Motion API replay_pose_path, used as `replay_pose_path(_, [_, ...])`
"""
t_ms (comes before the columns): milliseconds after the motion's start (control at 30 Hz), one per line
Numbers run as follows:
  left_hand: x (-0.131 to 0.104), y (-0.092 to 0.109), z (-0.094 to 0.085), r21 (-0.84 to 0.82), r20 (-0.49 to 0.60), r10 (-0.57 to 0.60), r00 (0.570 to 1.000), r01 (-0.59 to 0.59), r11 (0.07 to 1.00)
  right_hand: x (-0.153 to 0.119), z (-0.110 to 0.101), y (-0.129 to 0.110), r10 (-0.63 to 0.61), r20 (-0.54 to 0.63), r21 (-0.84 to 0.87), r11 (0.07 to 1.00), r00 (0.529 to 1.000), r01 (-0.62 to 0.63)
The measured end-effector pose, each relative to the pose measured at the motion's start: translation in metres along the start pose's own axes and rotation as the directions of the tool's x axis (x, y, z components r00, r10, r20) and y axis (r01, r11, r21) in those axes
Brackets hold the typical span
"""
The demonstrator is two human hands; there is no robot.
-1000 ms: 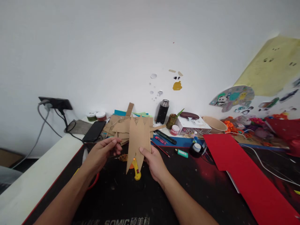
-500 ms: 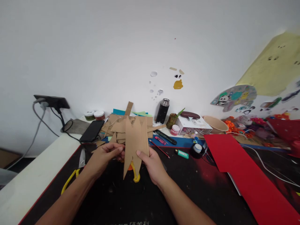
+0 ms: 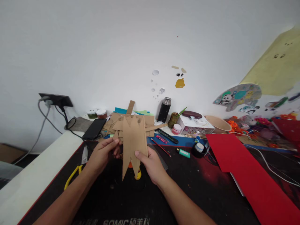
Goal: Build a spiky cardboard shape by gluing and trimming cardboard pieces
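Observation:
My right hand [image 3: 153,165] grips a brown cardboard piece [image 3: 134,140] cut with pointed zigzag ends at top and bottom. Its thumb presses on the front near the lower right edge, and the fingers are behind. My left hand [image 3: 105,153] is at the left edge of the cardboard, thumb and fingers drawn together. Whatever may be between those fingertips is hidden. Behind the lower points, a yellow and orange object [image 3: 138,174] shows only in part on the dark mat. Scissors with yellow handles [image 3: 72,176] lie left of my left forearm.
Cardboard scraps [image 3: 112,125] are heaped behind my hands. A black flask [image 3: 164,109], a utility knife [image 3: 168,136], a red pencil [image 3: 161,147] and a green eraser [image 3: 183,153] are to the right. Red card [image 3: 248,175] spreads over the mat [image 3: 187,197]; a phone [image 3: 95,128] lies left.
The cardboard has turned slightly and hides more of the yellow object. My left fingertips have drawn back a little from behind its edge. The camera view has shifted slightly.

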State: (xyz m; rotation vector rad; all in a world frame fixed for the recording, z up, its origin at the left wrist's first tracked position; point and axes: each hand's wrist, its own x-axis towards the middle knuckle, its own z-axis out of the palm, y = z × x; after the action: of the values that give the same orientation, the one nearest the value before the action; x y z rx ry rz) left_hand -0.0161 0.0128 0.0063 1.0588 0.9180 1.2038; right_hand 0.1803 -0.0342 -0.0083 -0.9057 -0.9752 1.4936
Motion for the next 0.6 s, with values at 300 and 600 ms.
replay_pose_path(300, [-0.0008,0.0017,-0.0020,0.085,-0.088,0.098,0.991,-0.090,0.992,-0.0038,0.0021,0.0028,0.015,0.091,-0.041,0.999,0.996,-0.011])
replay_pose_path(600, [-0.0054,0.0064,-0.0004,-0.049,-0.031,-0.058,0.998,0.056,0.997,-0.0096,0.0073,0.0000,0.039,0.213,-0.120,0.993,0.976,-0.013])
